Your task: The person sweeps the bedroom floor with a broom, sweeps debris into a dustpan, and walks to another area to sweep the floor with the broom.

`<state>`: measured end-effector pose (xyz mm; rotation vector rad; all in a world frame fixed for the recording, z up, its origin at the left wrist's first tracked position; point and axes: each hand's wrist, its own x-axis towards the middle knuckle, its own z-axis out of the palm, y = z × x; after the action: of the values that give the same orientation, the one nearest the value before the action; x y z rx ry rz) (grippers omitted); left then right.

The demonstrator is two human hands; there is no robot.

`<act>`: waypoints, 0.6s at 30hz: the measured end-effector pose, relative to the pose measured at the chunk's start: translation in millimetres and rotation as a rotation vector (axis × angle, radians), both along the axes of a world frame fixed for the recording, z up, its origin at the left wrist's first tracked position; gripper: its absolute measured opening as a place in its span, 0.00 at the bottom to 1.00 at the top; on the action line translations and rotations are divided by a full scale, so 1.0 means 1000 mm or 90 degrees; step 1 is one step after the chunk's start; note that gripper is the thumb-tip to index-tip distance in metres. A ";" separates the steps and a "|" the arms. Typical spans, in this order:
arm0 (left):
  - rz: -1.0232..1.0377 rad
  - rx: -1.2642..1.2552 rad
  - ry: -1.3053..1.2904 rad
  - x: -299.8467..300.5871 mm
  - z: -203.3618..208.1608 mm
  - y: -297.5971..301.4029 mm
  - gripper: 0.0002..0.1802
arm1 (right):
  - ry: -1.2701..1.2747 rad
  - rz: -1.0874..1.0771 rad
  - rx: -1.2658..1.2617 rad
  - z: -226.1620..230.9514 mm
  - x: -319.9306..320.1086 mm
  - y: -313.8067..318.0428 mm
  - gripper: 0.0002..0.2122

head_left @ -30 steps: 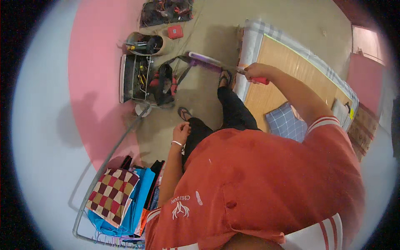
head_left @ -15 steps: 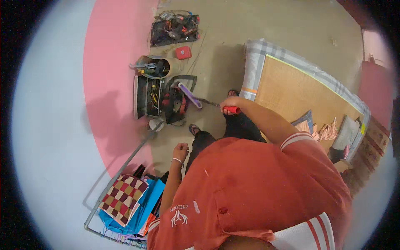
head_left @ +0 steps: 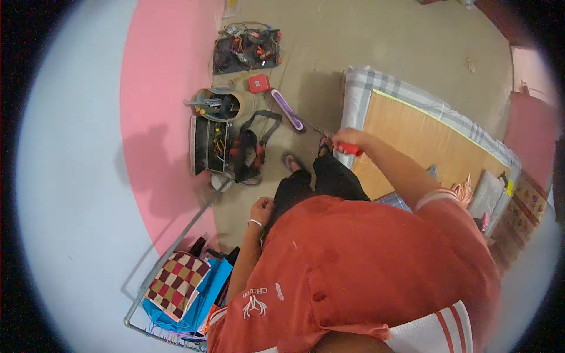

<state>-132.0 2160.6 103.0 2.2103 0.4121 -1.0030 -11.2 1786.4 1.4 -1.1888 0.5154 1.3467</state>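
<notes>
My right hand (head_left: 348,140) is closed around the red grip of a long-handled floor tool. Its thin pole slants down to the left, ending in a narrow purple head with a white rim (head_left: 287,110) on the floor; whether it is a broom or a mop I cannot tell. That head lies just right of a red case (head_left: 259,83) and above a black and red strap harness (head_left: 253,150). My left hand (head_left: 262,210), with a white band at the wrist, hangs by my left thigh. Its fingers are curled, and nothing shows in them.
Along the pink wall stand a tool-filled bucket (head_left: 244,105), an open toolbox (head_left: 201,147) and a black tray of tools and wires (head_left: 220,56). A low bed-like platform (head_left: 424,132) is at right. A clothes rack (head_left: 138,300) with folded cloth is lower left.
The purple head has swung away from me and right, off the strap harness to beside the red case. My right hand has moved right with the grip. My left foot has shifted rightward.
</notes>
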 end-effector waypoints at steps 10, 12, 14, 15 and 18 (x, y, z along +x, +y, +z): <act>-0.051 -0.106 0.002 0.104 -0.025 0.024 0.08 | -0.037 -0.288 -0.089 0.031 0.092 -0.028 0.07; -0.026 -0.105 0.047 0.130 -0.031 0.032 0.08 | -0.006 -0.250 -0.143 0.048 0.084 -0.018 0.07; -0.006 -0.126 0.056 0.159 -0.041 0.047 0.09 | -0.040 -0.233 -0.188 0.060 0.075 -0.011 0.07; -0.111 -0.146 0.006 0.175 -0.046 0.057 0.09 | -0.026 -0.225 -0.143 0.062 0.072 -0.008 0.07; -0.109 -0.130 0.031 0.203 -0.060 0.075 0.08 | 0.055 -0.221 -0.029 0.057 0.076 -0.003 0.07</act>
<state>70.6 2235.4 43.0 2.0657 0.1352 -1.1382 64.4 1783.5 58.0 -1.0259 0.7799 1.0946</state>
